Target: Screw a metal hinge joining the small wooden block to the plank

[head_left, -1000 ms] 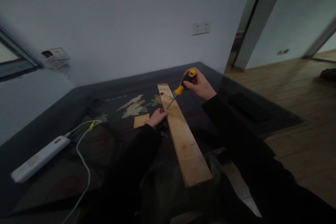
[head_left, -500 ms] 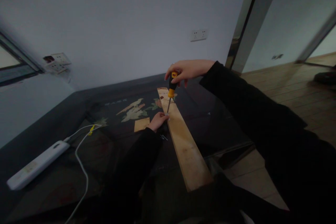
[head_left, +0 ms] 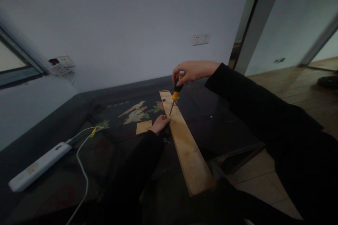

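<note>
My right hand (head_left: 190, 72) is closed around the black and yellow handle of a screwdriver (head_left: 176, 93), which leans with its shaft pointing down to the left. The tip meets a small shiny metal piece (head_left: 170, 121) on the left edge of a long wooden board (head_left: 190, 151). Beside the tip, my left hand (head_left: 161, 123) has its fingers pinched at that metal piece. I cannot make out whether a screw is under the tip. Several loose screws (head_left: 166, 140) lie on the dark table left of the board. A small square wooden piece (head_left: 143, 127) lies just left of my left hand.
The dark table (head_left: 224, 130) has a painted bird and flower pattern. A white power strip (head_left: 39, 167) with a white cable (head_left: 84, 174) lies on the left. Behind the table stands a wall with a socket (head_left: 200, 39); wooden floor shows to the right.
My right hand has shifted slightly right, so the screwdriver leans more to the right at its handle. The left hand stays at the metal piece. The whole view has moved a little.
</note>
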The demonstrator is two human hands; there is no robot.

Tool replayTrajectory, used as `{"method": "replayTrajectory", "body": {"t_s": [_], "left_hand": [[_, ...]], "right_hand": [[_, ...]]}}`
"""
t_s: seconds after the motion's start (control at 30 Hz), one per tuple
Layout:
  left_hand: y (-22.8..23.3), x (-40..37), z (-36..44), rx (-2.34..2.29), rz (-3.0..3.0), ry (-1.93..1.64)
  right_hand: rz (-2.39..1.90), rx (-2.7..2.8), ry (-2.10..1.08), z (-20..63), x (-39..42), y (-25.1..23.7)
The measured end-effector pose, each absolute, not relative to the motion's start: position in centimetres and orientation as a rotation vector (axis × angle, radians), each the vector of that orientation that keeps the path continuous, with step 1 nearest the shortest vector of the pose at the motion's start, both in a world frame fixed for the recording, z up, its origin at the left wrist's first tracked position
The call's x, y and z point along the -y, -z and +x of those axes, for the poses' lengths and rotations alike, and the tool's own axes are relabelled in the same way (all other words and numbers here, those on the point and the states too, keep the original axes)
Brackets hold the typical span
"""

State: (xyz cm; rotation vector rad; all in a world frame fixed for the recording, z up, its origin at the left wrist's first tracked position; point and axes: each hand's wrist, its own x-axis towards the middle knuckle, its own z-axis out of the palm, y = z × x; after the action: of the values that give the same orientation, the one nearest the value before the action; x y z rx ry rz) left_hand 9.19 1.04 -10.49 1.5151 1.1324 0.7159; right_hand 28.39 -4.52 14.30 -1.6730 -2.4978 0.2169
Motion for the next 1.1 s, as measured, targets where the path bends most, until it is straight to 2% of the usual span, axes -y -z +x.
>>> {"method": "replayTrajectory", "body": {"t_s": [0.07, 0.13, 0.3, 0.37, 0.47, 0.57, 0.63, 0.77, 0.97, 1.1], "left_hand": [[10.6, -1.1, 9.2, -1.135, 1.510, -0.717], [10.5, -1.1, 9.3, -1.136, 1.501, -0.714], [10.1, -0.8, 9.4, -1.128, 1.484, -0.709], [10.0, -0.7, 9.3, -1.122, 1.483, -0.714], [10.0, -0.7, 9.3, -1.115, 1.487, -0.723], [10.1, -0.7, 9.3, -1.131, 1.491, -0.735], [10.1, -0.8, 9.3, -1.149, 1.490, -0.740], [10.0, -0.7, 9.4, -1.164, 1.478, -0.737], [10.0, -0.6, 9.6, -1.151, 1.473, -0.751], [10.1, -0.7, 9.6, -1.138, 1.475, -0.741]], "right_hand": [[-1.648, 2.537, -0.296, 28.6, 4.6, -14.8], [-1.671, 2.552, -0.200, 28.3, 4.7, -14.8], [-1.906, 2.287, 0.464, 26.4, 4.8, -13.0], [-1.954, 2.158, 0.564, 26.0, 4.8, -12.5], [-1.920, 2.211, 0.417, 26.4, 4.7, -13.0], [-1.737, 2.485, 0.143, 27.6, 4.5, -14.2], [-1.614, 2.623, 0.095, 28.1, 4.5, -14.7], [-1.662, 2.612, 0.271, 27.8, 4.7, -14.4], [-1.980, 2.160, 0.568, 26.1, 5.3, -12.2], [-1.941, 2.164, 0.424, 27.0, 4.9, -12.3]]}}
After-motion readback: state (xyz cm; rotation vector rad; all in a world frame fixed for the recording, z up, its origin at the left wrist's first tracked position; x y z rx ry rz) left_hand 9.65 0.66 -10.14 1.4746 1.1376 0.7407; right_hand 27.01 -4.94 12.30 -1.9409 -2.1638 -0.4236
